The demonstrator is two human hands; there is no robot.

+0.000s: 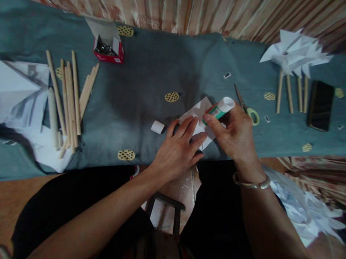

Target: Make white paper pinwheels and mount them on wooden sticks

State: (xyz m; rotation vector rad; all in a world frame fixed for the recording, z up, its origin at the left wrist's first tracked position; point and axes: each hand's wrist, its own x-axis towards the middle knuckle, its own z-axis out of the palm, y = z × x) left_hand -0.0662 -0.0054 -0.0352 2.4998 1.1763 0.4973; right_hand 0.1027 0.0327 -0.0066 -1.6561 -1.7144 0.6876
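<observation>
My right hand [236,129] is closed round a green and white glue stick [219,108], tilted with its lower end down at a white paper piece [207,143] on the table. Spread flat, the fingers of my left hand [180,148] press on that same paper from the left. Parts of the paper are hidden under both hands. The white glue stick cap [158,127] lies on its side just left of my left fingertips. Beyond my right hand are scissors [251,114] with pale green handles.
Wooden sticks [72,106] and white paper sheets [16,77] lie at the left. A red box [109,57] of small metal pieces stands open at the back. Several paper pinwheels [296,54] on sticks and a black phone [321,105] lie at the right. Below hangs a plastic bag [304,207] of white paper shapes.
</observation>
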